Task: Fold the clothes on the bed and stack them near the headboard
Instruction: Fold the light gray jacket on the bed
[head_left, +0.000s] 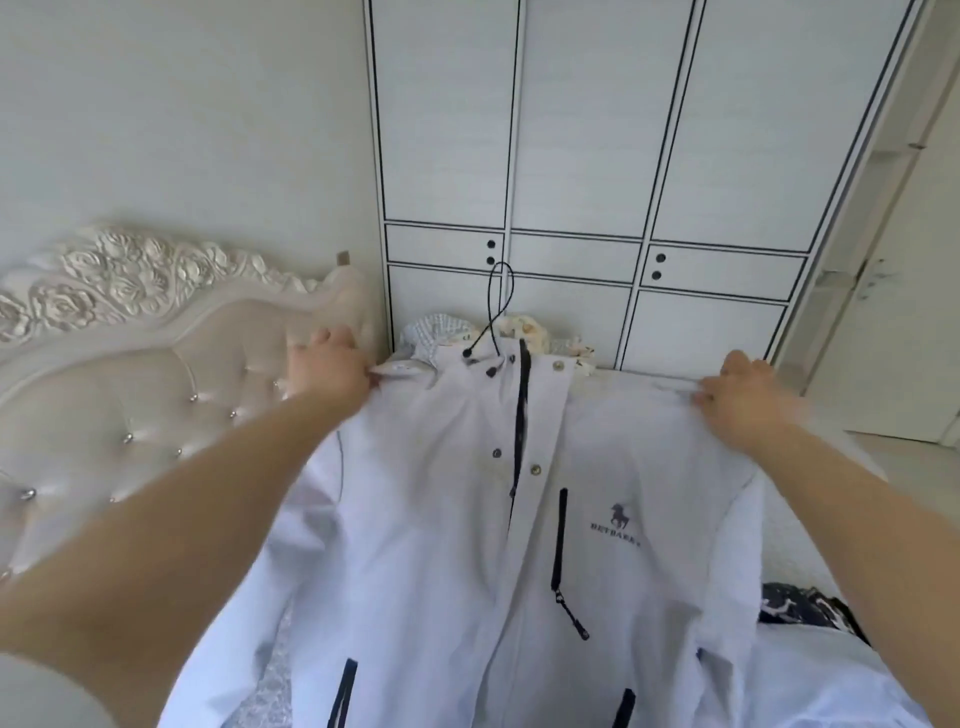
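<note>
A white zip-up jacket (447, 519) with dark zippers, snap buttons, a horse logo on the chest and a black drawcord hangs spread out in front of me. My left hand (327, 369) grips its left shoulder near the hood. My right hand (743, 395) grips its right shoulder. Both arms are stretched forward, holding the jacket up with its front facing me. Behind its collar, a pile of light checked and floral clothes (447, 332) peeks out. The jacket hides most of the bed.
A cream tufted headboard (130, 374) with carved roses stands at the left. A white wardrobe (597, 182) with black lines fills the wall ahead. A dark patterned garment (800, 605) lies at the lower right. A door (909, 312) is at the far right.
</note>
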